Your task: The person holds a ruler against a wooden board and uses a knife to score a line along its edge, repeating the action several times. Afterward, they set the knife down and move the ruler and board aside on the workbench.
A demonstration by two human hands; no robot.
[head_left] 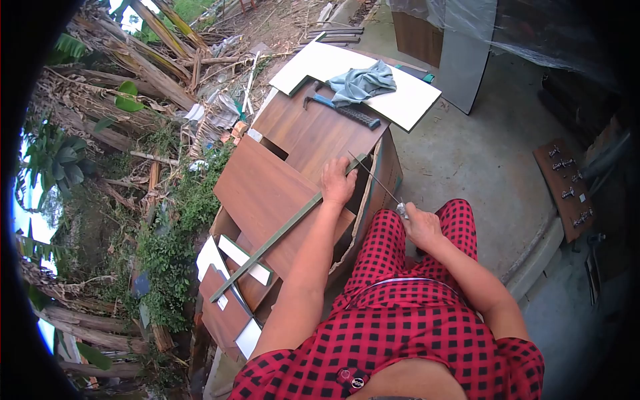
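My right hand (421, 228) is closed round the clear handle of a screwdriver (379, 181). Its long thin shaft points up and left, the tip close to the end of a narrow green strip (267, 248). Fingers curled, my left hand (338, 183) grips that strip near its upper end. The strip lies slantwise across a brown wood-grain panel (267, 193). Beneath are more panels on a large open-edged carton (385, 173) in front of my knees.
A claw hammer (343, 111) and a grey-blue cloth (363, 83) lie by a white board (407, 107). At right, a brown board (563, 190) carries several metal hinges, with pliers-like tools (593, 267) nearby. Plants and dry debris (160, 240) border the left side.
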